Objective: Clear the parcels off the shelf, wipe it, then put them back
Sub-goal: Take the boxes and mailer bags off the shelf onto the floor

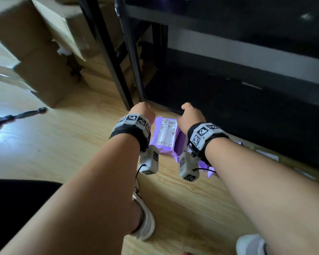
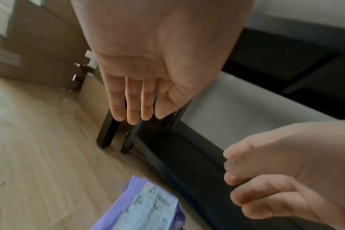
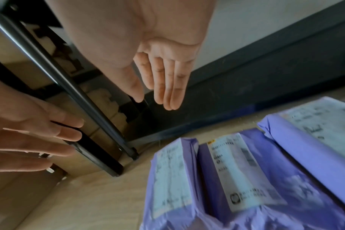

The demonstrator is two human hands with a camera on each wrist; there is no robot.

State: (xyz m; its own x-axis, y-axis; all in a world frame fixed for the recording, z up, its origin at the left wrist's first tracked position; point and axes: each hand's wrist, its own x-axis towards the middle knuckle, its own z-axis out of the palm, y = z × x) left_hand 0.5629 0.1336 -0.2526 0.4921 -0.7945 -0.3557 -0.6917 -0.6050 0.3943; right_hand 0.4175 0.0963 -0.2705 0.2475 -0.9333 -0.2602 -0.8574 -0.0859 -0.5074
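Several purple parcels (image 1: 167, 137) with white labels lie on the wooden floor in front of the black shelf (image 1: 228, 111), whose dark bottom board looks bare. My left hand (image 1: 142, 113) and right hand (image 1: 191, 115) hover side by side just above the parcels' far edge, near the shelf's front lip. In the left wrist view the left hand (image 2: 136, 109) has straight fingers holding nothing, with one parcel (image 2: 148, 210) below. In the right wrist view the right hand (image 3: 163, 87) is also flat and holds nothing, above three parcels (image 3: 242, 171).
Cardboard boxes (image 1: 44, 61) are stacked at the left behind the black shelf posts (image 1: 131, 70). A dark rod (image 1: 17, 116) lies on the floor at far left. My white shoes (image 1: 145, 223) stand close behind the parcels. White slips (image 1: 267, 155) lie at the right.
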